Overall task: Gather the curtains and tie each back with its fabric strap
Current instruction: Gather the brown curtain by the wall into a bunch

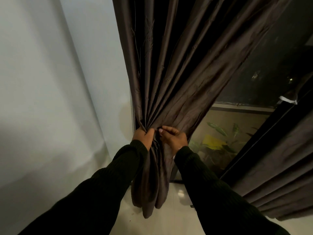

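A dark brown curtain [172,78] hangs by the left side of a window, pulled together into a tight bunch at waist height. My left hand [143,137] grips the gathered folds from the left. My right hand [172,137] pinches the cloth from the right, fingers curled against the bunch. A dark bit of fabric [159,128] shows between my fingers; I cannot tell whether it is the strap. Below my hands the curtain's tail [150,187] hangs down to the floor. A second brown curtain [277,175] hangs at the right, a pale band [288,100] around it higher up.
A pale wall [50,99] fills the left. The dark window glass [264,78] shows green potted leaves [218,143] and a yellow tag outside. A dark window frame [264,131] runs diagonally at the right. Glossy light floor tiles [177,212] lie below.
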